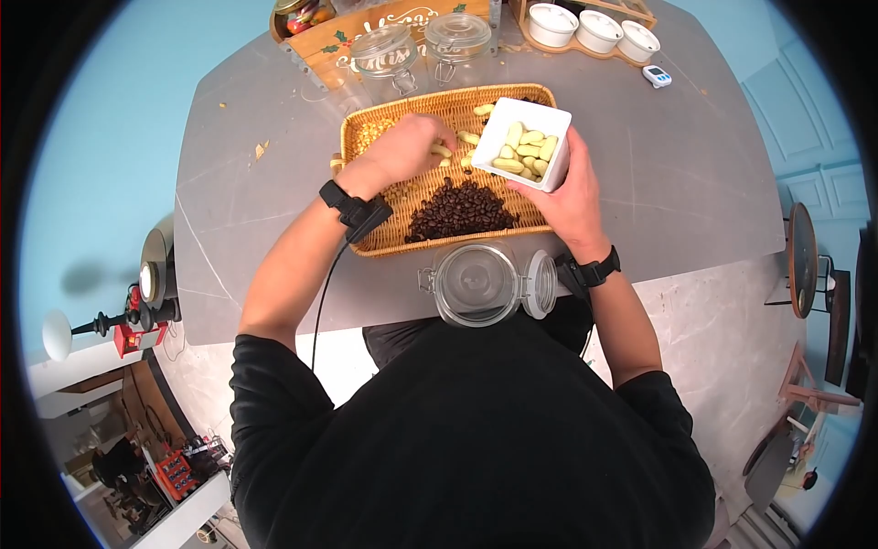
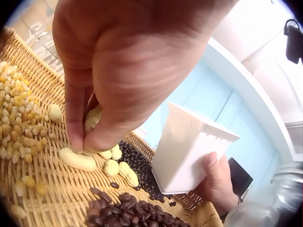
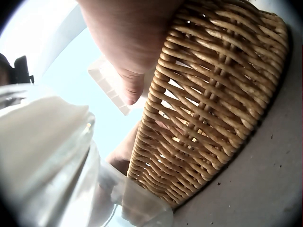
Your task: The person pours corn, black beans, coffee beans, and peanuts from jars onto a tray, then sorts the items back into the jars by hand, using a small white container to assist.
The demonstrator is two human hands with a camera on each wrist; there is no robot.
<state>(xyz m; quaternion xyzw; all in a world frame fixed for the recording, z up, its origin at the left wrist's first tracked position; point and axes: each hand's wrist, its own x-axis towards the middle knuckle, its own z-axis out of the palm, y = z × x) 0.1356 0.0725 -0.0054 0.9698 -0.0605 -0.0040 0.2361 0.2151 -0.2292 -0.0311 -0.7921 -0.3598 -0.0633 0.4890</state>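
Note:
My left hand (image 1: 412,148) is down in the wicker basket (image 1: 364,242), its thumb and fingertips pinched together on a peanut. In the left wrist view a peanut (image 2: 93,118) shows between the curled fingers, and another peanut (image 2: 78,160) lies right under the fingertips. With my right hand (image 1: 574,197) I grip a white square container (image 1: 485,157), tilted over the basket's right side. Several peanuts (image 1: 529,151) lie inside it. Around my left hand the basket holds corn kernels (image 1: 373,134), dark coffee beans (image 1: 462,212) and black beans (image 2: 137,165).
An open glass jar (image 1: 476,285) with its lid (image 1: 540,284) flipped aside stands at the table's near edge. Behind the basket are two glass jars (image 1: 384,62), a wooden box (image 1: 334,59), white lidded pots (image 1: 600,32) and a small timer (image 1: 657,76).

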